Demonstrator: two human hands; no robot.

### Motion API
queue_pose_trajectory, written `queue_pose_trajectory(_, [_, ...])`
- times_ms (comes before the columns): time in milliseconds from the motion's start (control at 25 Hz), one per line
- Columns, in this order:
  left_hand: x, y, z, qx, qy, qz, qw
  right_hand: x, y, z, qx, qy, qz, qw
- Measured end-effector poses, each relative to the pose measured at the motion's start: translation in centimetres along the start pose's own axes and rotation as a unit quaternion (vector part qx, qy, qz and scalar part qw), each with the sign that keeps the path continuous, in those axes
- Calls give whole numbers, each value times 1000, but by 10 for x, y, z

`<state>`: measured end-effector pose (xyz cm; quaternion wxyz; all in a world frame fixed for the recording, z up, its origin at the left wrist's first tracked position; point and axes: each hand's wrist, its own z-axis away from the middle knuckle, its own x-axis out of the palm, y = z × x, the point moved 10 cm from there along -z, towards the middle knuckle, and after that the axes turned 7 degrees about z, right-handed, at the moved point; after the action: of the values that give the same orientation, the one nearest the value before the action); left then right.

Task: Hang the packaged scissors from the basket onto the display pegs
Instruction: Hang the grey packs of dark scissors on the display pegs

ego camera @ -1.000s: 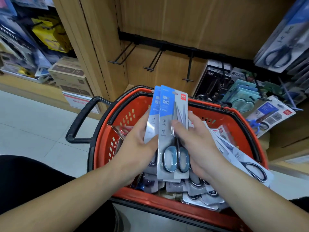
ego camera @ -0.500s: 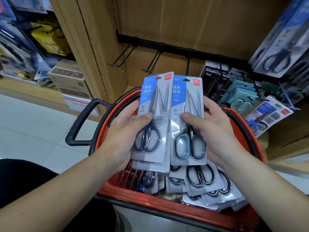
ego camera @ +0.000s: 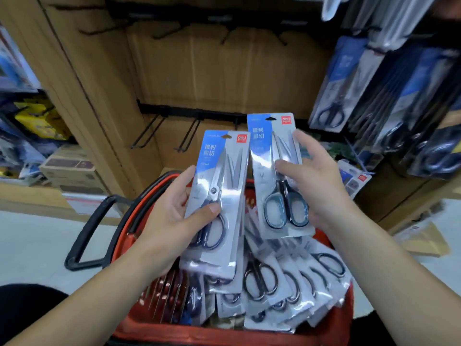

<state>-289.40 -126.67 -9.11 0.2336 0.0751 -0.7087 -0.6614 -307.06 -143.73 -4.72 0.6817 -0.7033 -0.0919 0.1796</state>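
Note:
My left hand (ego camera: 172, 221) grips a small stack of packaged scissors (ego camera: 219, 196) with dark blue handles, thumb across the front. My right hand (ego camera: 316, 188) holds one packaged pair of scissors (ego camera: 274, 176) with light blue handles, thumb on its front and fingers behind. Both packs are upright above the red basket (ego camera: 139, 231), which holds several more scissor packs (ego camera: 282, 283). Bare black pegs (ego camera: 147, 136) stick out from a rail on the wooden panel behind; a second peg row (ego camera: 229, 33) runs higher up.
Hung scissor packs (ego camera: 389, 91) fill the display at the right. Cardboard boxes (ego camera: 72, 171) sit on the low shelf at the left, beside a wooden upright. The basket's black handle (ego camera: 87, 231) juts out left over the pale floor.
Both hands have lifted their packs higher and drawn them apart. My view has tilted up, showing the upper peg row.

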Motion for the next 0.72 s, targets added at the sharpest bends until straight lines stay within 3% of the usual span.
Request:
queue_pose_trajectory(200, [63,34,-34,30,-18,8,999,-74,-38,-25,-94,86,33,991])
queue_pose_trajectory(400, [140,47,-72,49,-43,4,998,-143,-53,-57,-154,195,204,947])
queue_pose_trajectory(720, [188,42,-118,42,-29,-26,998,-162,-16,-105,-190,242,190,932])
